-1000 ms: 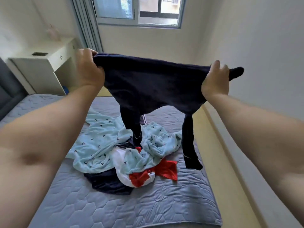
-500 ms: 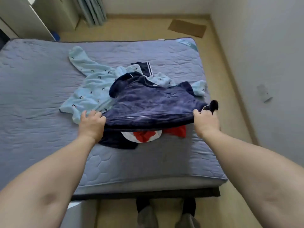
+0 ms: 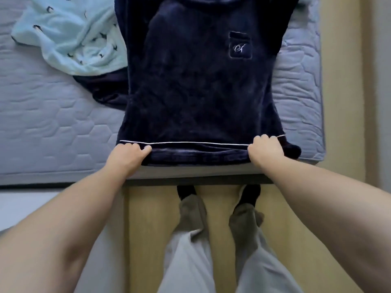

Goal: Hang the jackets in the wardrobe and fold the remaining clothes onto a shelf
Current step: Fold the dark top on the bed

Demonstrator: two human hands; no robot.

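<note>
I see my left hand (image 3: 127, 154) and right hand (image 3: 265, 150) well apart, each gripping the hem of the navy top (image 3: 196, 85), which lies spread flat on the bed (image 3: 53, 127) at its near edge; a crumpled pale blue garment (image 3: 69, 39) touches its left side

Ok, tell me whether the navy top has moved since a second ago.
Yes. The navy top has come down: then it hung in the air above the mattress, now it lies spread flat on it, hem at the near edge.
</note>
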